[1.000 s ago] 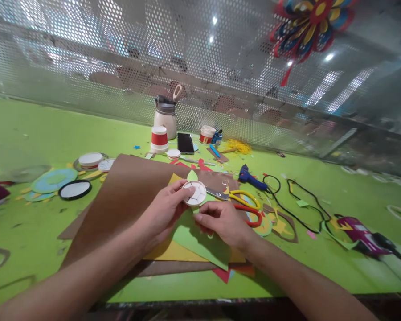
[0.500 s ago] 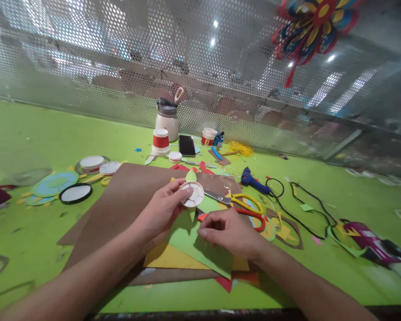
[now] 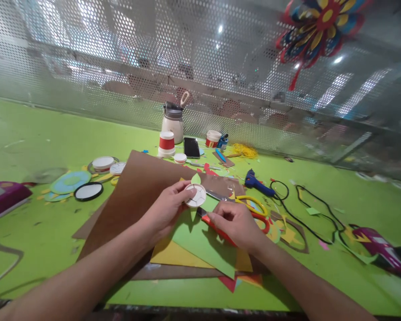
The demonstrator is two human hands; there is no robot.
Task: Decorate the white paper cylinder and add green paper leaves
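Note:
Between thumb and fingers, my left hand (image 3: 170,203) pinches a small white disc (image 3: 195,196) with dark lines drawn on it. A green leaf-shaped piece (image 3: 196,179) sticks out at its top, another below. My right hand (image 3: 237,223) is closed around a red utility knife (image 3: 217,226), whose dark tip points at the disc's lower edge. Whether the tip touches the disc, I cannot tell. Behind my right hand lie scissors (image 3: 254,204) with a yellow loop and a red loop. Below the hands rest green paper (image 3: 207,252), yellow paper (image 3: 173,258) and brown sheets (image 3: 120,200).
A blue glue gun (image 3: 258,183) with a black cord lies to the right. At the back stand a jug (image 3: 173,125), a red-and-white cup (image 3: 166,143) and a phone (image 3: 191,147). Left are paper discs (image 3: 70,182) and a black-rimmed disc (image 3: 88,191). A perforated screen rises behind.
My right hand has taken hold of the red knife and brought its tip up near the disc. My left hand keeps its pinch on the disc. The whole view has shifted slightly.

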